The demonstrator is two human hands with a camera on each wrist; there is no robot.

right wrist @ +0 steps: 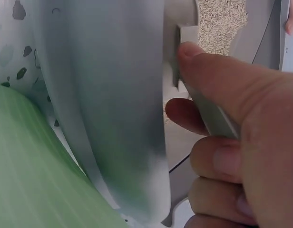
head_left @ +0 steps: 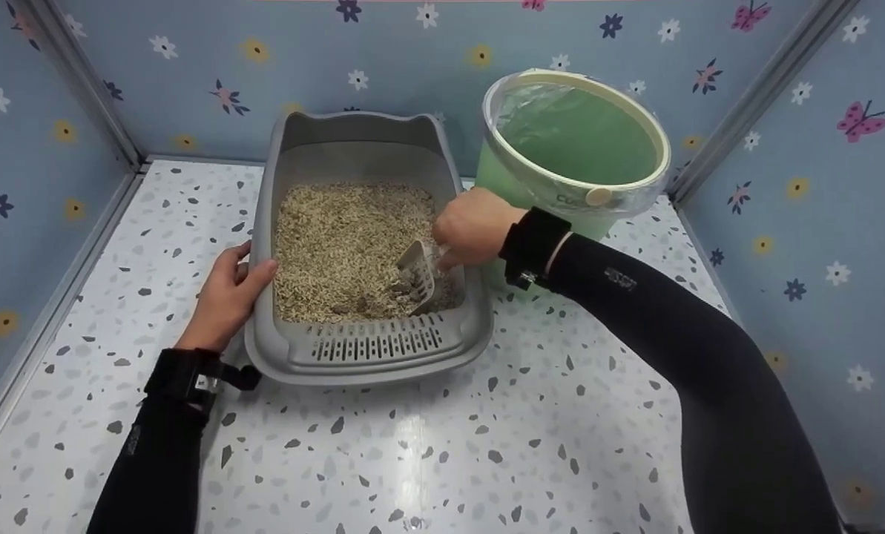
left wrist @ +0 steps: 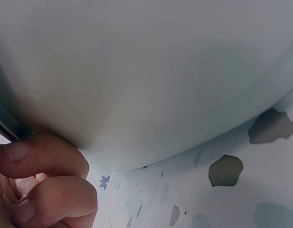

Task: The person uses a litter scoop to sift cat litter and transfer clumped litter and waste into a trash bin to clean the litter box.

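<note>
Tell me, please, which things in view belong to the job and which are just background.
In use:
scoop, in the right hand
litter
tray, held by the left hand
bin, probably for waste

Background:
speckled floor
flowered walls
wrist straps

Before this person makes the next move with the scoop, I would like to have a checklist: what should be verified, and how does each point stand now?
1. Scoop firmly in the right hand: ok, fingers are curled round its handle.
2. Litter box steadied: ok, the left hand grips its left rim.
3. Scoop lifted clear of the litter: not ok, its front end is down in it.
4. Bin uncovered and lined: ok, a clear liner overhangs its rim.
5. Scoop loaded with clumps: cannot tell, its inside is mostly hidden.
</note>
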